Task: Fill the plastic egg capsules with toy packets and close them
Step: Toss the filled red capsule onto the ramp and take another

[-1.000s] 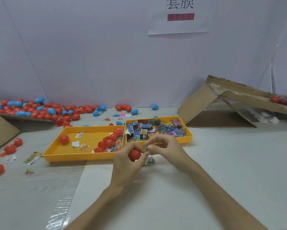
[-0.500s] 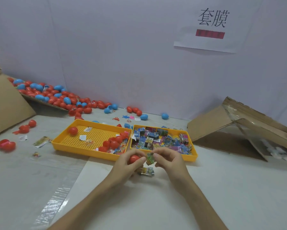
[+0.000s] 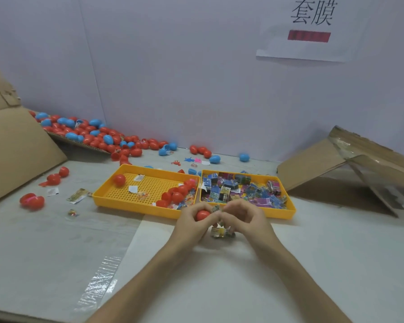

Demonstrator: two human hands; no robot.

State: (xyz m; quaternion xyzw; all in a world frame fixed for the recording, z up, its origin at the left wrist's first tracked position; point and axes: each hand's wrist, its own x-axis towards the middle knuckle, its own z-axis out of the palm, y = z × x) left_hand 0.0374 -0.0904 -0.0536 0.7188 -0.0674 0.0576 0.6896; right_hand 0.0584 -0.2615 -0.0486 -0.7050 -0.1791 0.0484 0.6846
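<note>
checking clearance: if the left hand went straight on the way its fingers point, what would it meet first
Probably the toy packet pinched by the right hand, just beyond the red egg capsule the left hand grips; depth is hard to judge.

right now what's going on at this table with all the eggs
A person is filling egg capsules by hand. The left hand grips a red egg capsule, and the right hand pinches a toy packet right against it. A spare packet lies on the table beneath the hands. Behind them, the left yellow tray holds red capsules and the right yellow tray holds packets.
</note>
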